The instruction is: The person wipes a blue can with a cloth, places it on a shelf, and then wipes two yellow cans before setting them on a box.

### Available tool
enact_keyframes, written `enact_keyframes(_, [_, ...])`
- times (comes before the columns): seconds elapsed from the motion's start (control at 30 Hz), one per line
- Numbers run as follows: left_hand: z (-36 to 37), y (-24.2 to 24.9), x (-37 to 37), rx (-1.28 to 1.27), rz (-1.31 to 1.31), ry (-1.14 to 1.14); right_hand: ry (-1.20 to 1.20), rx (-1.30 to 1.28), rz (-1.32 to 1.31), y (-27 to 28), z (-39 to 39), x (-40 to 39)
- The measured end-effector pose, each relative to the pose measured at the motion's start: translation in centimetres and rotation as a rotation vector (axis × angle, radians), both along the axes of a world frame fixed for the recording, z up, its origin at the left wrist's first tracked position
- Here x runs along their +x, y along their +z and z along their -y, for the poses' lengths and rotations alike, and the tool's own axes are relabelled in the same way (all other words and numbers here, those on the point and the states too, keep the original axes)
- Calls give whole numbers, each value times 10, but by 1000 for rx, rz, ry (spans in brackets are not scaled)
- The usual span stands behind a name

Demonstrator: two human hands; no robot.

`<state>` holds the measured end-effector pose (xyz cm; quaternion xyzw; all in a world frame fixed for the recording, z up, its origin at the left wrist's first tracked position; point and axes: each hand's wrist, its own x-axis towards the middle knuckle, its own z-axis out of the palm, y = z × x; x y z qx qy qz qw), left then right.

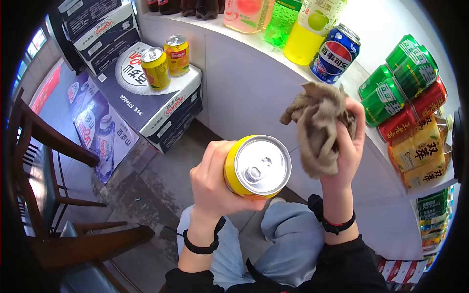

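Observation:
Wrapped in my left hand point(212, 183) is a yellow can point(258, 166), its silver top with the pull tab facing up toward me. My right hand point(347, 144) grips a crumpled brown cloth point(320, 129), held up to the right of the can and apart from it. Behind the cloth, a blue Pepsi can point(335, 53) stands on the white curved shelf point(244, 41). Two more yellow cans, one point(155, 69) in front and one point(177, 56) with an orange label, stand upright on a stacked carton point(127, 100) at the upper left.
Bottles, including a yellow-green one point(312, 31), line the shelf at the top. Green cans point(383, 100), red cans point(398, 124) and orange packs point(420, 151) are stacked at the right. Dark wooden chairs point(53, 132) stand at the left. Tiled floor point(161, 188) shows below.

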<state>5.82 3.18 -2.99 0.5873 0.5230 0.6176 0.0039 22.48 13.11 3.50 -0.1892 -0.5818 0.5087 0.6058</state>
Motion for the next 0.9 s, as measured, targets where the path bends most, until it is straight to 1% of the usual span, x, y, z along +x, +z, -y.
enact_keyframes(0.03, [-1,0,-2,8,-47,46,-149,216,234,-2,0,5])
enact_keyframes(0.07, [-1,1,-3,16,-94,92,-106,486,369,2,5,10])
enact_keyframes(0.13, [-2,2,-3,2,-129,136,128,781,554,20,9,-5])
enact_keyframes(0.2, [-3,-1,1,-47,-83,120,103,655,562,22,28,-20])
enact_keyframes(0.23, [-4,0,4,-66,-40,127,53,725,586,20,25,-21])
enact_keyframes(0.27, [-3,1,6,-70,-40,130,57,723,585,17,23,-20])
enact_keyframes(0.33, [-2,4,10,-176,2,31,8,927,602,13,16,-14])
enact_keyframes(0.37, [-4,4,11,-176,23,-19,21,931,574,12,17,-13])
enact_keyframes(0.4, [-5,3,12,-178,24,-17,23,930,575,11,15,-11])
enact_keyframes(0.47, [-5,1,14,-171,138,-132,112,557,338,3,10,-7])
enact_keyframes(0.5, [-6,-3,16,-149,287,-248,56,340,176,-2,13,-9])
enact_keyframes(0.53, [-4,-2,18,-150,288,-248,40,71,120,-3,15,-8])
enact_keyframes(0.6, [3,2,23,-170,976,-547,43,76,220,7,18,-17])
enact_keyframes(0.63, [3,2,20,-153,929,-543,29,328,326,0,16,-18])
enact_keyframes(0.67, [2,3,19,-147,930,-536,100,491,508,0,16,-18])
enact_keyframes(0.73, [1,4,16,-63,1017,-497,124,498,528,-7,21,-23])
enact_keyframes(0.77, [2,6,11,-58,969,-482,152,543,584,-6,21,-21])
enact_keyframes(0.87, [1,0,0,-66,969,-412,247,639,679,-3,25,-20])
enact_keyframes(0.9, [3,-2,-5,-76,975,-474,219,649,673,-4,27,-22])
